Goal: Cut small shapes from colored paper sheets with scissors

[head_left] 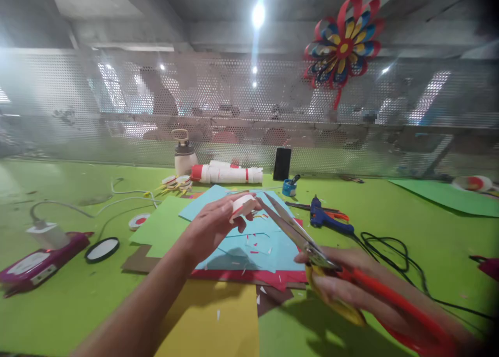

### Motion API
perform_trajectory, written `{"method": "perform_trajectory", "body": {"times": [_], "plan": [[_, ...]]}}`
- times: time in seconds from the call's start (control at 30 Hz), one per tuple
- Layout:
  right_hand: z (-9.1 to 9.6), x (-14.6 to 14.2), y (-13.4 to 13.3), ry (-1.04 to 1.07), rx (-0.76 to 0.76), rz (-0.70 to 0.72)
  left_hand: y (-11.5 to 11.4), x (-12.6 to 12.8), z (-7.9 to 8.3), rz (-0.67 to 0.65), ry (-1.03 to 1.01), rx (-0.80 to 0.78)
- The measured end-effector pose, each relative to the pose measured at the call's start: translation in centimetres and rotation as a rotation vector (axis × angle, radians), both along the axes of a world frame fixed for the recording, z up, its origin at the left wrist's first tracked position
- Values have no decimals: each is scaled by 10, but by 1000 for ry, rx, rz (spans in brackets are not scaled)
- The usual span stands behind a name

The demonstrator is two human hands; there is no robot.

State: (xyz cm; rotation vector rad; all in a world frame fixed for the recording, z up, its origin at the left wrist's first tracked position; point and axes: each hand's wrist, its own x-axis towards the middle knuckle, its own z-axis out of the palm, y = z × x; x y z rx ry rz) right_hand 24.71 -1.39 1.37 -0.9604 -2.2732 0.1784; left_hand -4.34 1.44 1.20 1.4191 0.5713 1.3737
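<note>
Between the fingers of my left hand (pixel 212 227) is a small white paper piece (pixel 244 206) with some red along its edge. My right hand (pixel 346 284) grips a pair of scissors (pixel 296 235) with red and yellow handles. The blades are parted, and their tips point up and left, close beside the paper piece. Whether a blade touches the paper I cannot tell. Beneath both hands lies a stack of coloured sheets, with light blue paper (pixel 241 250) on top and small white and red scraps scattered over it.
A blue glue gun (pixel 329 219) with a black cord (pixel 405 263) lies at right. At left are a purple power strip (pixel 42 263) and a round black-rimmed disc (pixel 102 249). A white-and-red paper tube (pixel 230 174), spray bottle (pixel 184 157) and black upright object (pixel 282 163) stand behind.
</note>
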Motion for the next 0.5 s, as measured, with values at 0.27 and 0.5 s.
{"method": "perform_trajectory", "body": {"times": [0.27, 0.5], "plan": [[6, -1, -6, 108, -657, 399, -5, 5, 5, -110, -156, -190], [0, 2, -10, 184, -572, 371, 1, 1, -3, -203, -138, -262]]}}
